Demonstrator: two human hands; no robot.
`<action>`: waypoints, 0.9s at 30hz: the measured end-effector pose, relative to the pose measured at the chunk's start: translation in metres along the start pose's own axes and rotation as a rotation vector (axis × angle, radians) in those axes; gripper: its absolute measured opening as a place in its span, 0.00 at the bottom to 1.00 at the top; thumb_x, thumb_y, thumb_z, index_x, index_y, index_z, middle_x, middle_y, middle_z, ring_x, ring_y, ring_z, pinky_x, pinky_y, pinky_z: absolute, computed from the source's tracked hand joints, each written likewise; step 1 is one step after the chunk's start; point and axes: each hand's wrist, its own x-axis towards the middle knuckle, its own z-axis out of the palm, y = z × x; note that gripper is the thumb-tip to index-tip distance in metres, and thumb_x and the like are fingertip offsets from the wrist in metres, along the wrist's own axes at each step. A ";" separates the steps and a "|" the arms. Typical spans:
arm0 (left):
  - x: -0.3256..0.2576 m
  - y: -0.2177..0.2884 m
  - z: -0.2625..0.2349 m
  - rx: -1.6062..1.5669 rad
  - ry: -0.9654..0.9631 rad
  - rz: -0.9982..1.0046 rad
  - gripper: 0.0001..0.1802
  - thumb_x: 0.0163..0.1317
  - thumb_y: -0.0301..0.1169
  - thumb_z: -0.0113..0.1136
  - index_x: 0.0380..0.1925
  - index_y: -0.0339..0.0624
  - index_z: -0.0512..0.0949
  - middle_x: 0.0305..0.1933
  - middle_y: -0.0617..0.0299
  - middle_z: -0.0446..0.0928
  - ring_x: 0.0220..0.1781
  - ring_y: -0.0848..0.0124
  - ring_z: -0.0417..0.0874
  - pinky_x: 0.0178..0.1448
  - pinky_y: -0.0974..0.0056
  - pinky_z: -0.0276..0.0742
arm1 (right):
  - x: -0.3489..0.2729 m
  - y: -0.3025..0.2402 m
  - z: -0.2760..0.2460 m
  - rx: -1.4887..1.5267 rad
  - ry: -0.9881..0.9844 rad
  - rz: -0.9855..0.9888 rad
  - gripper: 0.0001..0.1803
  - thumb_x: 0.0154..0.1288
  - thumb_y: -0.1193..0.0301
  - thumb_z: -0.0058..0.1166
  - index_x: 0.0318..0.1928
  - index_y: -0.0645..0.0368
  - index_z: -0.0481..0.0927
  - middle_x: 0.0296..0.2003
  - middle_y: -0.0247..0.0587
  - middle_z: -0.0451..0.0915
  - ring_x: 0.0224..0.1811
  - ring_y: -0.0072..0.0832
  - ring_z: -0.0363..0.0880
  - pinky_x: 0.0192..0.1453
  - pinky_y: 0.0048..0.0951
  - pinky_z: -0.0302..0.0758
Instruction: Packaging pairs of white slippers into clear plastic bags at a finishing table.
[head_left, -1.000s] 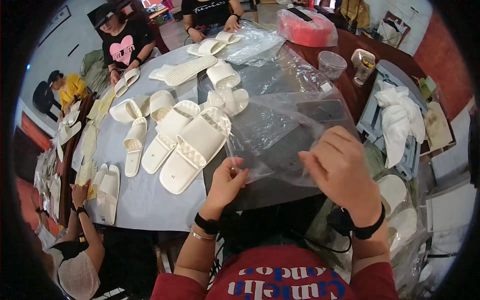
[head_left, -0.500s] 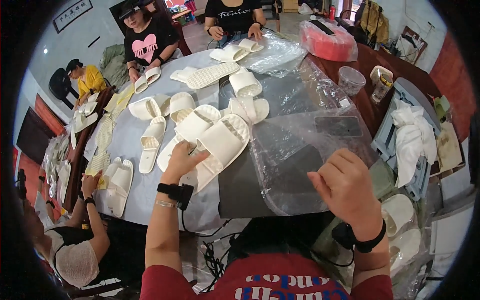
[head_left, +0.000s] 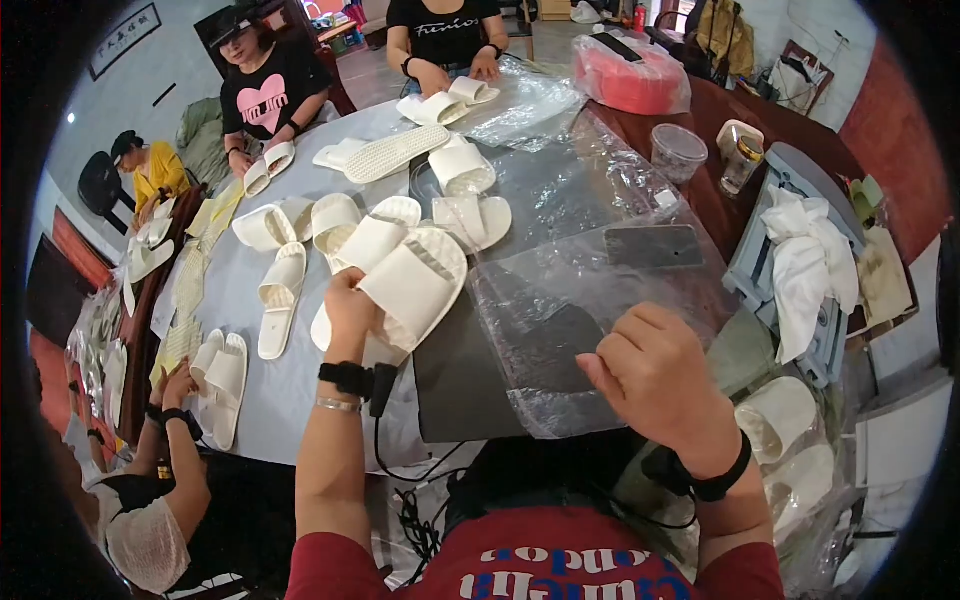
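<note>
L hand [head_left: 350, 305] grip clamped on side of white slipper [head_left: 410, 288], left of clear bag [head_left: 540, 350]; strap edge prob. easy purchase. R hand [head_left: 655, 375] curled nr bag's right side, palm hidden, can't tell if grip's closed. Bag flat on tabletop [head_left: 272, 405], prob. so film lies smooth.

left hand [head_left: 352, 305] grips cream slipper [head_left: 415, 287] | right hand [head_left: 655, 380] loosely curled near clear plastic bag [head_left: 555, 335]

Over a dozen slippers [head_left: 412, 287] — one jar [head_left: 741, 168]
</note>
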 end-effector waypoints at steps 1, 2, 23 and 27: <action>-0.003 0.005 -0.004 -0.144 0.063 0.068 0.13 0.49 0.33 0.71 0.30 0.36 0.80 0.27 0.61 0.81 0.30 0.72 0.81 0.35 0.66 0.76 | 0.001 0.000 0.000 0.000 0.000 0.004 0.11 0.46 0.71 0.66 0.20 0.57 0.74 0.23 0.41 0.73 0.31 0.39 0.74 0.37 0.38 0.73; 0.005 -0.006 -0.011 -0.209 0.046 0.017 0.11 0.52 0.28 0.70 0.32 0.35 0.79 0.27 0.63 0.79 0.30 0.76 0.78 0.34 0.69 0.76 | 0.002 -0.001 0.000 0.006 0.005 0.001 0.11 0.47 0.71 0.66 0.20 0.56 0.74 0.23 0.41 0.73 0.31 0.39 0.74 0.37 0.38 0.73; -0.114 0.102 -0.064 -0.393 -0.814 0.064 0.11 0.57 0.22 0.68 0.30 0.41 0.72 0.34 0.70 0.77 0.36 0.84 0.76 0.40 0.74 0.73 | -0.004 -0.012 0.015 0.008 -0.077 -0.098 0.03 0.47 0.72 0.53 0.23 0.56 0.73 0.25 0.40 0.72 0.32 0.37 0.74 0.40 0.36 0.73; -0.119 0.097 -0.043 -0.332 -0.748 0.130 0.11 0.56 0.21 0.67 0.32 0.41 0.72 0.33 0.71 0.75 0.36 0.83 0.75 0.42 0.74 0.74 | -0.009 -0.020 0.030 0.073 -0.045 -0.118 0.05 0.44 0.75 0.53 0.23 0.58 0.69 0.25 0.40 0.69 0.31 0.38 0.72 0.37 0.36 0.73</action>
